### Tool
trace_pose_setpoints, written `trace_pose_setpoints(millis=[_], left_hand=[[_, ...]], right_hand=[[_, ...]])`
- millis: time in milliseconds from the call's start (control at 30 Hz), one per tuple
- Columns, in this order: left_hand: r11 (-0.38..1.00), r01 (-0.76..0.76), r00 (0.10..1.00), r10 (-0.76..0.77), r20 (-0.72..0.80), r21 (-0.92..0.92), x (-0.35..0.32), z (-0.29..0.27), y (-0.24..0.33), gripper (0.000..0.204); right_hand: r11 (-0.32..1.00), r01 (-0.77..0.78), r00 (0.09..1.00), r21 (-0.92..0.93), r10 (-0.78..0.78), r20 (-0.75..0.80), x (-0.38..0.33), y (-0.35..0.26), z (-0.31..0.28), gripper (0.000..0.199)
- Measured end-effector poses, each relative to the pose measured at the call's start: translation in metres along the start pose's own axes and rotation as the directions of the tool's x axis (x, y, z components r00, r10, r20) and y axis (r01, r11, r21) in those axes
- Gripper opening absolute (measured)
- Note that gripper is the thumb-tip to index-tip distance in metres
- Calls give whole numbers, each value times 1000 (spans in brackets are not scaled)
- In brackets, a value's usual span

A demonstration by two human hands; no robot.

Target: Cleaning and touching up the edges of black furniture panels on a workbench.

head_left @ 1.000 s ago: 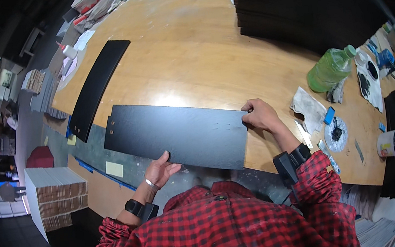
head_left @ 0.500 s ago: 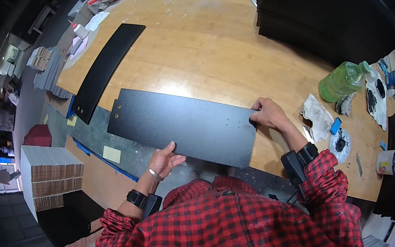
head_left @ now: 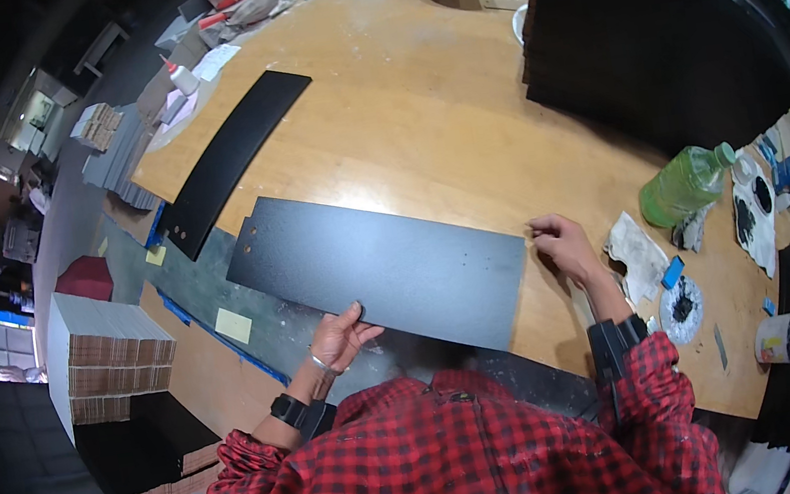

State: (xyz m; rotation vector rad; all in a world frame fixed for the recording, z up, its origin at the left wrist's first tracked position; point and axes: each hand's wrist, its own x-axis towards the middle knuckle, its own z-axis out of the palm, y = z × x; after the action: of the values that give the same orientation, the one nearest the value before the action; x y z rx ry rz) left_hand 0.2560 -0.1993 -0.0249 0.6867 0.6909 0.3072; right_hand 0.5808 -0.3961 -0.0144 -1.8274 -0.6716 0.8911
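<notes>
A flat black panel [head_left: 388, 266] with two holes at its left end lies partly on the wooden table, its near edge jutting past the table's front. My left hand [head_left: 339, 340] grips that near edge, thumb on top and fingers underneath. Just off the panel's right end is my right hand [head_left: 567, 251], its fingers bent and slightly apart, with nothing visible in them. A narrower, curved black panel [head_left: 236, 158], also with holes at one end, rests farther back on the left.
At the right stand a green liquid bottle [head_left: 684, 186], a stained cloth [head_left: 636, 251], a blue block [head_left: 672, 272], a dish with black smears [head_left: 681, 308] and a can [head_left: 780, 338]. Large black sheets [head_left: 649, 39] are stacked behind. Stacked boards [head_left: 113, 362] stand left, below a glue bottle [head_left: 180, 78].
My right hand has let go of the panel's right end and moved slightly right. The left hand keeps its grip. The whole view has shifted a little.
</notes>
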Motion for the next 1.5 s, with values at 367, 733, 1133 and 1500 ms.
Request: trace_pose_setpoints(millis=[367,733,1133,1500], left_hand=[[934,-358,920,351,175,4,-8,30,68,33],[980,-111,994,110,17,165,-19,26,53,33],[969,200,980,-195,-45,146,14,-9,15,29],[986,151,976,-160,145,70,16,-31,2,31]], right_hand=[[993,14,971,119,15,-240,-26,-3,15,20],[846,-34,916,-532,-186,-354,-125,14,-28,23],[653,-386,839,-651,-44,-542,-139,26,-36,41],[630,-304,874,-715,-113,-472,-129,22,-43,30]])
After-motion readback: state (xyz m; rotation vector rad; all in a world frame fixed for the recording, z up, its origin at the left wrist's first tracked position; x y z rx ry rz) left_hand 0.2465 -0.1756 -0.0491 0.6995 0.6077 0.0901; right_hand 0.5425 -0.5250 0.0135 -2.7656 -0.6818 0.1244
